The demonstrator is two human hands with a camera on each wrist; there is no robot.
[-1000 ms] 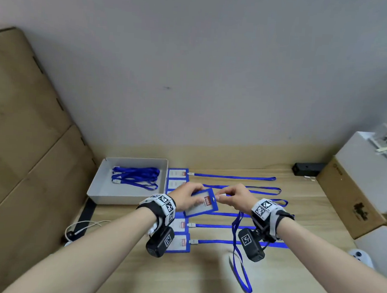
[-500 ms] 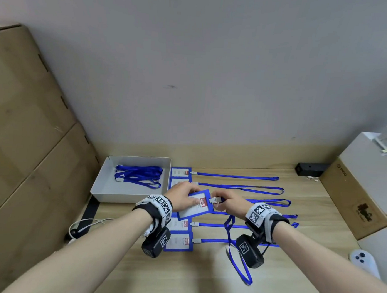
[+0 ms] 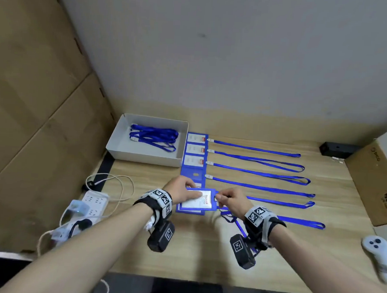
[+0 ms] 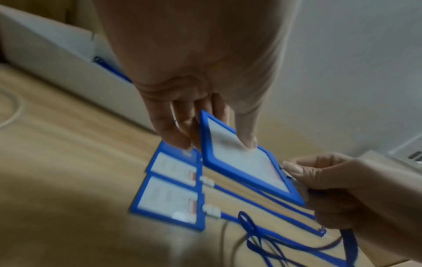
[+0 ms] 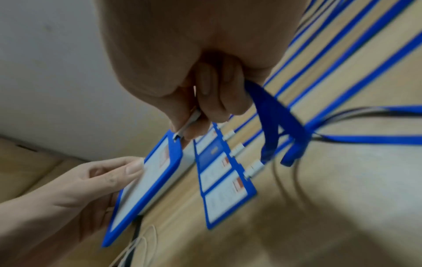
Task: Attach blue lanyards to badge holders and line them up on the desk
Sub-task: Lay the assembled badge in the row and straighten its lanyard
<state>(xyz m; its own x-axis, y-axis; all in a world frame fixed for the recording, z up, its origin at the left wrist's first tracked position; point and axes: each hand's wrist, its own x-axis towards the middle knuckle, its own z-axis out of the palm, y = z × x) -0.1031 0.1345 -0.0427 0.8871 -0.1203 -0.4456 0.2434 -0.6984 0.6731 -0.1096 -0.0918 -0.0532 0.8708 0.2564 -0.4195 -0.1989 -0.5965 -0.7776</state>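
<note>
left hand (image 3: 181, 192): thumb on top, fingers beneath, pinching the badge holder (image 3: 197, 199)
right hand (image 3: 232, 202): curled fingertips pinching the lanyard clip (image 5: 187, 124) at the holder's edge

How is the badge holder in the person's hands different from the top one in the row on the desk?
The held badge holder is lifted and tilted, gripped by the left hand; the top badge holder lies flat. Its lanyard lies straight; the held one's lanyard dangles looped. Both are blue-framed.
</note>
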